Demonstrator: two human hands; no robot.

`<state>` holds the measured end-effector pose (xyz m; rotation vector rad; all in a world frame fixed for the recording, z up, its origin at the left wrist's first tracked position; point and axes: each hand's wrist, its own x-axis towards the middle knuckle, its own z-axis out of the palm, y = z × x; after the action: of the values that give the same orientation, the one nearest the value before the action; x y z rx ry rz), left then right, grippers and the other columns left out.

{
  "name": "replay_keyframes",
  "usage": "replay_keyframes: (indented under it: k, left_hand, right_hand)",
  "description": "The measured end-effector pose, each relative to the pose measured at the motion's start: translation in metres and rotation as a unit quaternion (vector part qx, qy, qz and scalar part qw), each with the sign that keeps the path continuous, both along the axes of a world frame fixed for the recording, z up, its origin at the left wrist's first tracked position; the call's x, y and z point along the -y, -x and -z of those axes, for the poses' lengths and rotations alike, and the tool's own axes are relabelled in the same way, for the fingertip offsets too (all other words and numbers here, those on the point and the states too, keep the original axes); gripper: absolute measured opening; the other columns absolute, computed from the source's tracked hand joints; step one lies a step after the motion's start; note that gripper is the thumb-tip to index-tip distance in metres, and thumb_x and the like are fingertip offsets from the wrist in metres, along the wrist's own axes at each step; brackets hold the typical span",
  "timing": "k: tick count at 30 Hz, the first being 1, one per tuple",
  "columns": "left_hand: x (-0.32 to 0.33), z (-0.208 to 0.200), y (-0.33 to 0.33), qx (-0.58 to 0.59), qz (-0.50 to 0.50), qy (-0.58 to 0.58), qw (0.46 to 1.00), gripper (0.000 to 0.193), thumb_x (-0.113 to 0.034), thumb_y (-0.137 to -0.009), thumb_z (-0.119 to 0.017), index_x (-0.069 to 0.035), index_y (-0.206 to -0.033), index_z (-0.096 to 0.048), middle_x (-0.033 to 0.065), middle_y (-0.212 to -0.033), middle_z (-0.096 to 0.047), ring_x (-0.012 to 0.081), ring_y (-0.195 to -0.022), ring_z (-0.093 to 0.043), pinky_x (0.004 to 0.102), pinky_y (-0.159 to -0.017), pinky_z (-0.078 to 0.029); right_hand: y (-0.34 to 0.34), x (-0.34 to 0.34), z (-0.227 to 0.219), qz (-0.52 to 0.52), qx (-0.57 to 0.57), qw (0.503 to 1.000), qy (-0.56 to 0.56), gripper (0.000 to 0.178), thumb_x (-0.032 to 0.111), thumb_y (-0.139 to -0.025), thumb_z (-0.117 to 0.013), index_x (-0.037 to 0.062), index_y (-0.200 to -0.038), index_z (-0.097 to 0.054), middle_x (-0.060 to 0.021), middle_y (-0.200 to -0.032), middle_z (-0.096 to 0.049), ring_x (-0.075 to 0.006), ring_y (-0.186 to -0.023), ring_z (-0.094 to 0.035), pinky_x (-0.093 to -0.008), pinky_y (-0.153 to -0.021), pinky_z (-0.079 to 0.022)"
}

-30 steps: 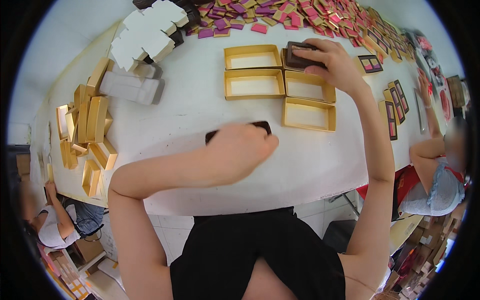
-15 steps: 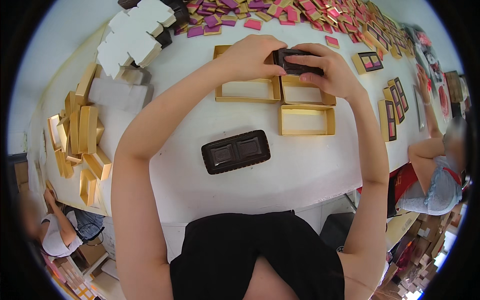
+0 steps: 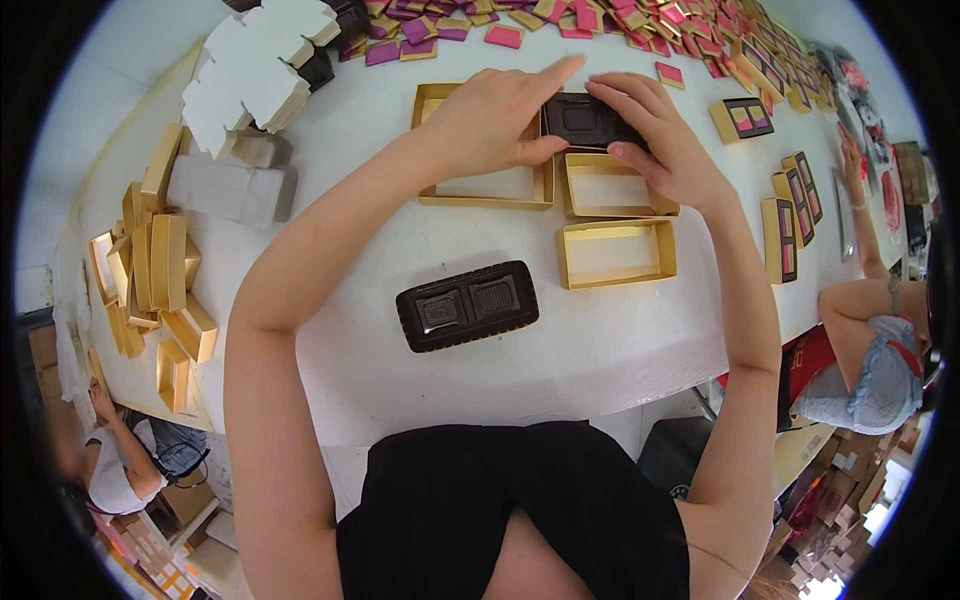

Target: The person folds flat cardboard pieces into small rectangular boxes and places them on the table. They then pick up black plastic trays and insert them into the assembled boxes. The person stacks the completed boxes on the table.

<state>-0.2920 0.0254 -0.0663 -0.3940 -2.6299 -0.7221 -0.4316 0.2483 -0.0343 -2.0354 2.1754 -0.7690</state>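
My right hand (image 3: 664, 138) spans a dark brown plastic tray (image 3: 578, 116), fingers over its far edge and thumb at its near edge. The tray lies in or on a gold box at the far middle; the fingers hide part of the fit. To its left, my left hand (image 3: 500, 122) has its index finger stretched out and its thumb near the tray's corner. Beneath that hand is a gold open box (image 3: 487, 200). Two more gold boxes stand closer to me, a middle one (image 3: 622, 213) and a near one (image 3: 618, 283). A second brown tray (image 3: 467, 306) with two recesses lies nearer.
Gold boxes (image 3: 168, 262) are heaped at left beside white folded card pieces (image 3: 240, 85) and clear plastic (image 3: 230, 190). Purple and pink wrapped pieces (image 3: 503, 37) cover the far side. Filled boxes (image 3: 780, 240) stand at right. Co-workers sit at both sides.
My left hand's fingers have lifted and spread away from the tray. My right hand has shifted slightly right and nearer, now over the tray's right end. The nearest gold box has moved slightly toward me.
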Motion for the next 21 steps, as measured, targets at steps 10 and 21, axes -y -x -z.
replay_keyframes:
  k: [10,21]
  left_hand:
    - [0.006,0.006,0.004,-0.026,0.021,0.046,0.998,0.051,-0.02,-0.087,-0.075,-0.003,-0.131,-0.059,0.017,-0.121,-0.065,0.035,-0.097,-0.064,0.0401,-0.084,-0.054]
    - [0.006,0.01,0.009,-0.051,0.016,0.068,0.996,0.048,-0.033,-0.09,-0.069,-0.001,-0.124,-0.061,0.0133,-0.115,-0.068,0.0322,-0.101,-0.064,0.0421,-0.086,-0.052]
  right_hand:
    - [0.027,-0.007,-0.016,-0.018,0.07,0.997,-0.007,0.049,0.004,-0.086,-0.069,0.0132,-0.134,-0.062,-0.008,-0.148,-0.051,-0.0291,-0.125,-0.056,-0.0366,-0.101,-0.048]
    - [0.018,-0.021,0.013,0.06,0.041,0.995,0.074,0.031,0.012,-0.086,-0.073,0.0042,-0.116,-0.072,-0.006,-0.136,-0.063,-0.0251,-0.115,-0.064,-0.0324,-0.094,-0.054]
